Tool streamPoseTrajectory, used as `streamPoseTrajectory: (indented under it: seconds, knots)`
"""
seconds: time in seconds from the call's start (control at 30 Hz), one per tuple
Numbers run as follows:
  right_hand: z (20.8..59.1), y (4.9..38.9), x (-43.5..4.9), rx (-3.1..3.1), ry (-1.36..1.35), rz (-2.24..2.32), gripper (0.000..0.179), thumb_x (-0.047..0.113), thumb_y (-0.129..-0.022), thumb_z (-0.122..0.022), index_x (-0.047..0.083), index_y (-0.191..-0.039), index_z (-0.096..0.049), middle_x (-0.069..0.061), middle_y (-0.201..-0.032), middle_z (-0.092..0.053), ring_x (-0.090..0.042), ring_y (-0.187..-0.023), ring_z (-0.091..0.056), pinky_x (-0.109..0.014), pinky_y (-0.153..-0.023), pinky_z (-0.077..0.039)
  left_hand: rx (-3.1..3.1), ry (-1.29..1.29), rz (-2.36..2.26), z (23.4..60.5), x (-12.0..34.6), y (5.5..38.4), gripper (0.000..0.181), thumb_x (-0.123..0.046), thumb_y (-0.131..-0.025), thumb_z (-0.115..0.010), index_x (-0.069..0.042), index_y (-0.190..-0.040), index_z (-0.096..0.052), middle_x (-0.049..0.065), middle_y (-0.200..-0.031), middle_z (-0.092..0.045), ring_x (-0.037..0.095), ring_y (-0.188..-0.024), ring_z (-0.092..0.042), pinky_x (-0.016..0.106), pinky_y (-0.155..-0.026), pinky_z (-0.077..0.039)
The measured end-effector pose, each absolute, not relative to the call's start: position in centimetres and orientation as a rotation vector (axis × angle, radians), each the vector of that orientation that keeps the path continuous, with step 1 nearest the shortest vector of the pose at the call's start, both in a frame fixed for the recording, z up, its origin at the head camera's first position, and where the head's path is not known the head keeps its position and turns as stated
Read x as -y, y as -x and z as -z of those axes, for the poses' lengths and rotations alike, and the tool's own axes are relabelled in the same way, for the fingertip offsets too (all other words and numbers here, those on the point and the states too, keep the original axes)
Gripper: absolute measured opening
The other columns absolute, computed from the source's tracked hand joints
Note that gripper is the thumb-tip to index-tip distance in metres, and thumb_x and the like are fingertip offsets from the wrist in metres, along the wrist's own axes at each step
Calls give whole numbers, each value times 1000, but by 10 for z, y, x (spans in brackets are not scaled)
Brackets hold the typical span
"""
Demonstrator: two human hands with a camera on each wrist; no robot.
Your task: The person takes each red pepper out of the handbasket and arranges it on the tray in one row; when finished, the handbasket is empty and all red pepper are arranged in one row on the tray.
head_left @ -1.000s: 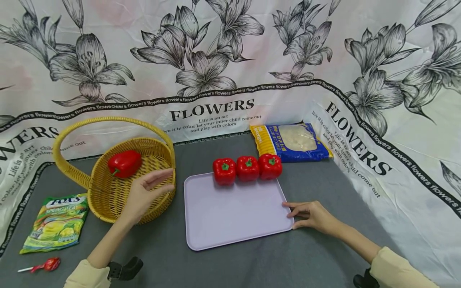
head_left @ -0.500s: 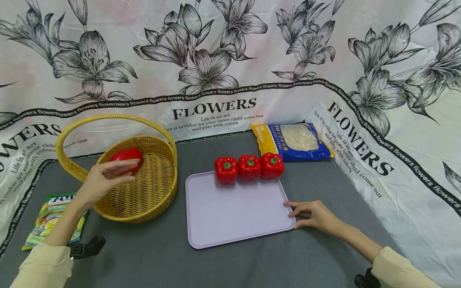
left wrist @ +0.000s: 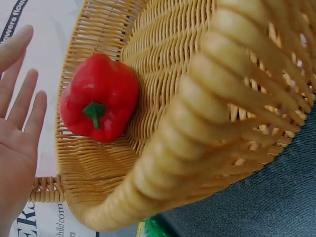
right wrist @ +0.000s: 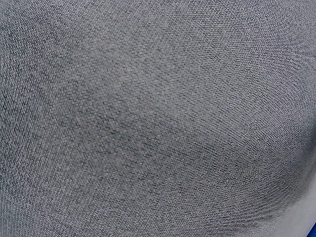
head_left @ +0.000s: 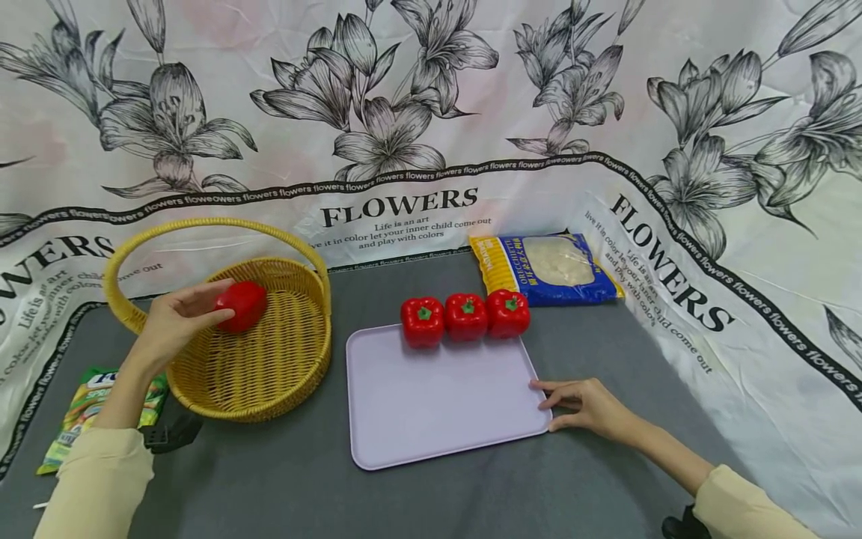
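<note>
A red bell pepper [head_left: 244,305] with a green stem lies in the yellow wicker basket [head_left: 323,352], by its left wall. My left hand [head_left: 173,318] reaches over the basket's left rim, thumb on the near side of the pepper and fingers on the far side. In the left wrist view, the fingers [left wrist: 34,116] are extended, with a narrow gap between them and the pepper. My right hand [head_left: 586,404] holds the right edge of a pale lilac tray [head_left: 444,404], fingertips over the rim and thumb at the front corner. The right wrist view shows only grey cloth [right wrist: 148,118].
Three red bell peppers [head_left: 466,316] stand in a row along the tray's back edge. Behind them lies a blue and yellow pasta bag [head_left: 552,269]. A green candy bag [head_left: 74,427] sits left of the basket, partly behind the left forearm. The basket's tall handle [head_left: 222,222] arches overhead.
My left hand has moved left from over the right part of the basket to the red pepper, its fingers now either side of it. My right hand stays on the tray.
</note>
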State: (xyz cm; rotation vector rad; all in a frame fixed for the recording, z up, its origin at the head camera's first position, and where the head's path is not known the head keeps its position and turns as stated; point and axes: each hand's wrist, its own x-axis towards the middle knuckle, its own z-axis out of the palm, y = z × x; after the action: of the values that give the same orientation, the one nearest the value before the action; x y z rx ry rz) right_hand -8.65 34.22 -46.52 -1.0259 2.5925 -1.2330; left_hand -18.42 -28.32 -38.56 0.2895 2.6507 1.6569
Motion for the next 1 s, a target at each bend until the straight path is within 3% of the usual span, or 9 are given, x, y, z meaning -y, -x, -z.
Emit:
streamPoseTrajectory:
  seconds: [0.1,0.2,0.3,0.5,0.57,0.73,0.8,0.9,1.0]
  knots:
    - [465,86,-343,-2598,1020,1226,24,17,-75,-80,8,-96,-74,-24,-121,-61,-21,-112,-61,-12,-84,-48,-2682,-230,-1596,385,284,188,55,-19,-89,-69,-12,-140,-50,-8,-140,-51,10,-129,-45,16,-96,-43]
    - [465,85,-343,-2607,1022,1222,24,18,-75,-80,8,-96,-74,-24,-121,-61,-21,-111,-61,-11,-84,-48,-2706,-181,-1551,385,283,192,59,-23,-89,-69,-12,-143,-46,0,-146,-44,21,-140,-31,36,-111,-33]
    - [465,85,-342,-2596,1022,1245,24,16,-74,-81,8,-95,-74,-25,-121,-61,-23,-111,-61,-13,-84,-49,-2699,-170,-1524,387,281,196,65,-23,-90,-69,-8,-146,-41,12,-151,-36,31,-141,-26,51,-111,-27]
    - [466,84,-342,-2579,1017,1253,24,15,-74,-81,7,-95,-73,-26,-121,-60,-23,-111,-61,-13,-84,-49,-2636,-191,-1400,393,281,197,75,-20,-90,-69,-1,-149,-28,26,-152,-25,45,-134,-30,20,-97,-44]
    - [466,84,-342,-2578,1011,1253,24,15,-74,-81,7,-95,-73,-26,-120,-60,-22,-111,-61,-13,-84,-49,-2634,-198,-1367,394,281,196,75,-20,-90,-69,0,-149,-28,28,-151,-26,47,-133,-30,28,-99,-45]
    - [465,84,-344,-2571,984,1271,24,15,-74,-81,6,-95,-73,-26,-121,-60,-19,-112,-60,-14,-83,-50,-2680,-313,-1257,393,279,196,65,-10,-89,-68,2,-144,-36,29,-145,-35,48,-129,-36,62,-97,-38]
    - [465,84,-344,-2567,973,1276,25,15,-74,-81,6,-95,-74,-26,-121,-60,-18,-112,-60,-14,-83,-50,-2724,-403,-1179,393,276,198,62,-3,-86,-70,3,-141,-41,29,-145,-36,50,-127,-38,65,-94,-38]
    - [464,84,-344,-2574,976,1267,25,16,-74,-81,7,-96,-74,-25,-121,-60,-20,-113,-60,-14,-83,-50,-2795,-549,-1026,393,271,202,65,7,-78,-72,4,-138,-46,29,-147,-33,49,-111,-50,51,-80,-49]
    - [464,85,-344,-2578,983,1259,25,16,-74,-81,7,-96,-73,-25,-122,-60,-22,-113,-60,-15,-84,-50,-2826,-647,-904,394,268,208,71,13,-73,-72,4,-138,-45,31,-147,-30,35,-76,-56,32,-58,-44]
